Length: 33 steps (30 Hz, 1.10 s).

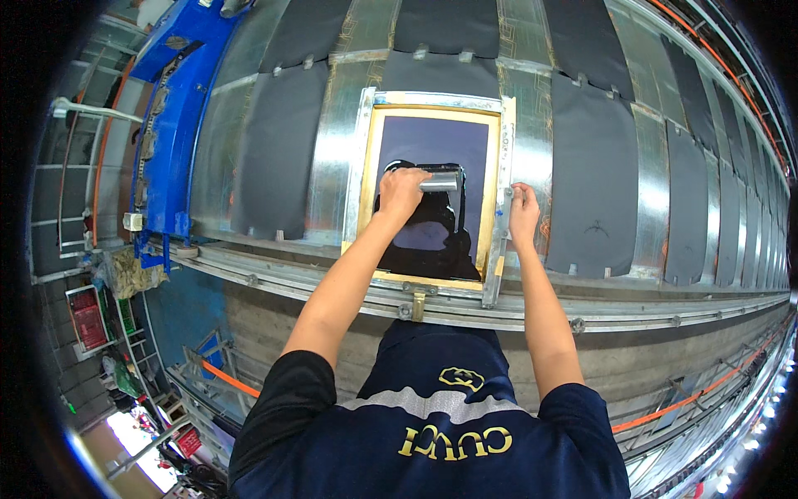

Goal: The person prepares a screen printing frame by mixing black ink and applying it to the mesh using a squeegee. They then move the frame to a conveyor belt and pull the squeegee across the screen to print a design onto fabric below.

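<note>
A screen-printing frame [366,166] with a yellow border and metal rails lies on a long printing table. Its purple mesh holds a glossy pool of black ink [436,241]. My left hand [401,190] is closed around the metal handle of a squeegee [442,180], which rests on the mesh at the far edge of the ink. My right hand [523,208] pinches the frame's right metal rail [501,200].
Dark grey fabric pieces [278,150] lie in rows on the silvery table, left and right of the frame. A blue machine arm [170,125] crosses the table at the far left. Metal guide rails [332,287] run along the near edge. Shelves and clutter stand at the lower left.
</note>
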### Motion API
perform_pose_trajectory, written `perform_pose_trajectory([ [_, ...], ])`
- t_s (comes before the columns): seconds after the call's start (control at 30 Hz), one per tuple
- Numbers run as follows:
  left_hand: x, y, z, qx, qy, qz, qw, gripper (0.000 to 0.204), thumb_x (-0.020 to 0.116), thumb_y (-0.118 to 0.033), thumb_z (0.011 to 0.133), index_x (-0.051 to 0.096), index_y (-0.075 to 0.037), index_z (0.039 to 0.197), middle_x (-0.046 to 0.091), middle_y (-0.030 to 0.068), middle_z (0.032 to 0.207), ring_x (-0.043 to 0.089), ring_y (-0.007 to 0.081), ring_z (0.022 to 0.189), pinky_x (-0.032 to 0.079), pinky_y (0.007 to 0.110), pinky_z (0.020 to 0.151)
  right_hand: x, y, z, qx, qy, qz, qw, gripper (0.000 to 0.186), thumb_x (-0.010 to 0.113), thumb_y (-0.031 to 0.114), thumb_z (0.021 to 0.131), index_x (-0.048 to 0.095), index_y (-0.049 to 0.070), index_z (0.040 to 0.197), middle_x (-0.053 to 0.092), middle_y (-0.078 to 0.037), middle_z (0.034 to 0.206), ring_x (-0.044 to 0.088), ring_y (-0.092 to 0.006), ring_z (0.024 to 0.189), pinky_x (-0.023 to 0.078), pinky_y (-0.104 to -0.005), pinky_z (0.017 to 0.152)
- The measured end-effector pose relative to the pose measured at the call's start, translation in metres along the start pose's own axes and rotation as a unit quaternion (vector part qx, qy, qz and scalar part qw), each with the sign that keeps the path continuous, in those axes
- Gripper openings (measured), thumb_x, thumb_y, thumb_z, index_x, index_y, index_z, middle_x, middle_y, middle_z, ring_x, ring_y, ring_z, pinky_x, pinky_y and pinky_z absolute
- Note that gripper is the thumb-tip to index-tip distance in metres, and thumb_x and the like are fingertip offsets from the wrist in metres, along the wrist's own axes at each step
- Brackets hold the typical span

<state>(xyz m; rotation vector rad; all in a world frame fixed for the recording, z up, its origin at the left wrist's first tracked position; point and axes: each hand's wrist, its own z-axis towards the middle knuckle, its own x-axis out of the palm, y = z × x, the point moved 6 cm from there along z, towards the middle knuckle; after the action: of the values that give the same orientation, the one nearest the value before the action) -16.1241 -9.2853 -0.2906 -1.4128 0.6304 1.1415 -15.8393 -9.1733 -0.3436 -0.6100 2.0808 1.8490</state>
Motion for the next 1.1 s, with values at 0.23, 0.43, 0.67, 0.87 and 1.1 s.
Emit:
perform_pose_trajectory([
  [0.23, 0.009, -0.024, -0.114, 0.057, -0.004, 0.023, 0.998, 0.041, 0.072, 0.003, 0.075, 0.080, -0.022, 0.106, 0.078, -0.0057, 0.119, 0.071, 0.0168, 0.111, 0.051, 0.037, 0.086, 0.001, -0.011, 0.006, -0.040, -0.032, 0.038, 0.998, 0.022, 0.058, 0.022, 0.108, 0.071, 0.005, 0.114, 0.051, 0.000, 0.069, 0.043, -0.0083, 0.063, 0.037, -0.0311, 0.059],
  [0.43, -0.004, 0.003, -0.017, -0.032, -0.010, -0.060, 0.998, 0.039, 0.069, 0.003, 0.074, 0.083, -0.017, 0.104, 0.080, 0.0078, 0.105, 0.074, 0.0336, 0.097, 0.060, 0.046, 0.086, 0.002, -0.013, 0.005, -0.030, -0.020, 0.013, 0.999, 0.025, 0.057, 0.025, 0.108, 0.069, 0.005, 0.116, 0.066, -0.009, 0.079, 0.053, -0.0164, 0.067, 0.046, -0.0369, 0.067],
  [0.67, 0.015, -0.007, 0.005, -0.051, 0.095, 0.046, 0.993, 0.038, 0.069, -0.001, 0.079, 0.083, -0.022, 0.108, 0.079, 0.0063, 0.111, 0.074, 0.0319, 0.100, 0.057, 0.049, 0.087, 0.000, -0.011, 0.002, -0.022, -0.021, 0.014, 0.999, 0.021, 0.057, 0.023, 0.108, 0.071, 0.007, 0.112, 0.054, -0.007, 0.066, 0.047, -0.0151, 0.062, 0.041, -0.0381, 0.061],
  [0.87, 0.017, -0.028, -0.111, 0.016, 0.046, 0.025, 0.999, 0.037, 0.066, 0.002, 0.081, 0.081, -0.021, 0.105, 0.079, -0.0029, 0.111, 0.072, 0.0190, 0.109, 0.050, 0.041, 0.082, 0.003, -0.016, 0.006, -0.033, -0.016, 0.033, 0.999, 0.022, 0.058, 0.023, 0.108, 0.071, 0.006, 0.111, 0.057, -0.007, 0.069, 0.047, -0.0152, 0.063, 0.041, -0.0375, 0.061],
  [1.1, -0.003, -0.033, -0.182, 0.084, 0.074, 0.022, 0.993, 0.066, 0.077, -0.006, 0.073, 0.069, -0.022, 0.136, 0.065, -0.0028, 0.147, 0.059, 0.0209, 0.135, 0.049, 0.041, 0.103, 0.006, -0.006, 0.018, -0.060, 0.014, 0.067, 0.996, 0.019, 0.059, 0.022, 0.107, 0.073, 0.009, 0.113, 0.051, 0.000, 0.067, 0.045, -0.0098, 0.063, 0.038, -0.0334, 0.060],
])
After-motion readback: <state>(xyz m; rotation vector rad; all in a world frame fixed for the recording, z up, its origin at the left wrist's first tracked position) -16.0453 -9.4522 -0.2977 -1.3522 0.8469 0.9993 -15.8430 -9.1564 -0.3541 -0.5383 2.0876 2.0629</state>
